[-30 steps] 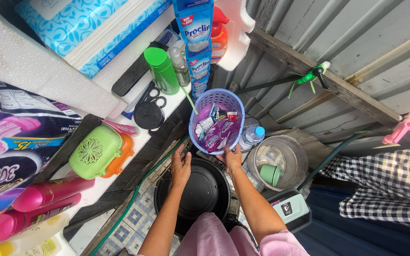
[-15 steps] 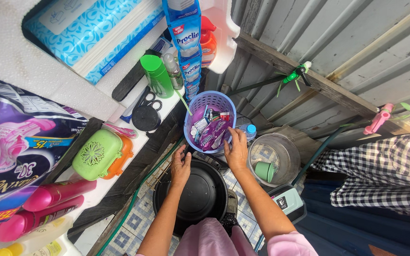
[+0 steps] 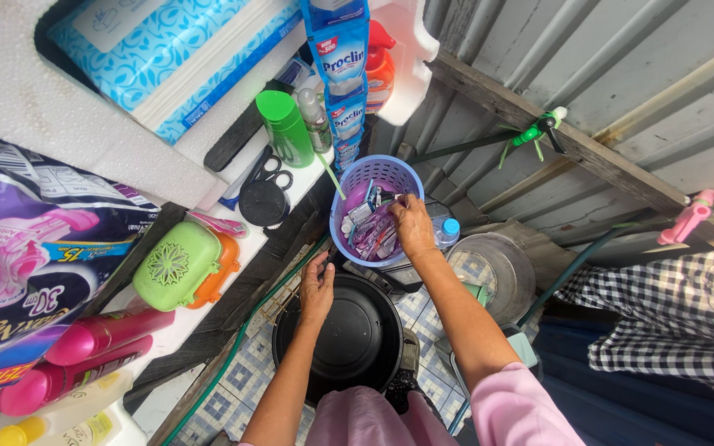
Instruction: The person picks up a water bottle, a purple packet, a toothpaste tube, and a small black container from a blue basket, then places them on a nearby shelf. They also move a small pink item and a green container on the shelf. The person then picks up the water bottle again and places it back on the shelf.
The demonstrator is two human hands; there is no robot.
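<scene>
A small lilac plastic basket (image 3: 342, 192) holding several sachets and small packets hangs or stands beside the shelf edge. My right hand (image 3: 412, 226) reaches into it from the right, fingers curled over the packets; whether it grips one I cannot tell. My left hand (image 3: 316, 291) rests with fingers together on the far rim of a black round lid or pan (image 3: 349, 340) below the basket.
A white shelf (image 3: 200, 306) on the left carries a green soap box (image 3: 177, 264), pink bottles (image 3: 84, 347), a green bottle (image 3: 284, 128), scissors (image 3: 268, 169), tissue packs (image 3: 167, 49) and a hanging strip of sachets (image 3: 340, 74). A metal pot (image 3: 497, 268), a water bottle (image 3: 444, 231), a green hose and a corrugated wall lie right.
My right hand has moved from the basket's near rim up into the basket. My left hand stays on the black lid. The view has shifted slightly.
</scene>
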